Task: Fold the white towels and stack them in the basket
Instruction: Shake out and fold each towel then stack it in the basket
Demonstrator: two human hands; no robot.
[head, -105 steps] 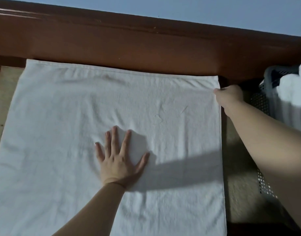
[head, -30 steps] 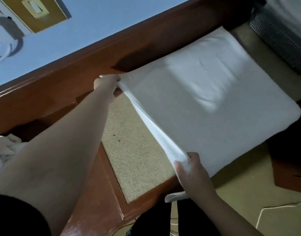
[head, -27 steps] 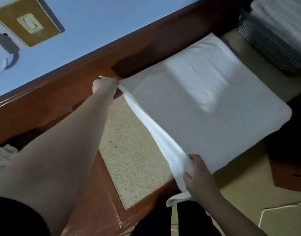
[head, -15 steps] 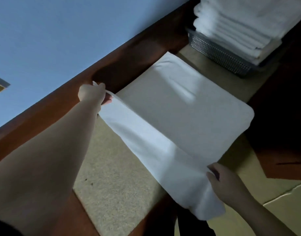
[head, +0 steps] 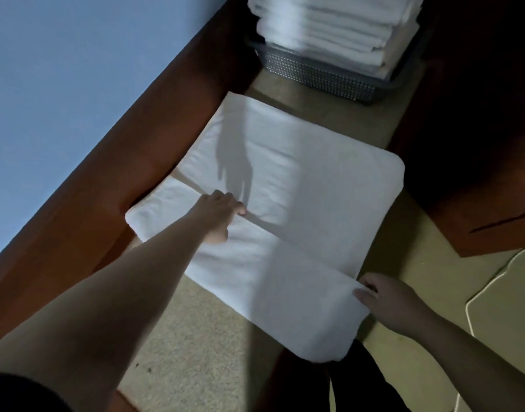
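Observation:
A white towel [head: 320,179] lies flat on the beige padded surface [head: 196,352]. Its left part is folded over as a flap [head: 255,278] lying on top of it. My left hand [head: 219,215] grips the far end of the flap's edge, low on the towel's middle. My right hand [head: 386,301] pinches the near end of that edge at the towel's front right side, thumb on top. A grey mesh basket [head: 314,75] stands beyond the towel at the upper right. It holds a stack of folded white towels [head: 323,28].
A reddish wooden rail [head: 136,162] runs along the left under a blue wall [head: 62,84]. Dark wooden furniture [head: 478,203] borders the right side. A white cord [head: 475,292] lies on the floor at the right.
Both hands have carried the towel's left edge over to the right and lowered it onto the towel, forming a flat fold. The view has swung toward the basket.

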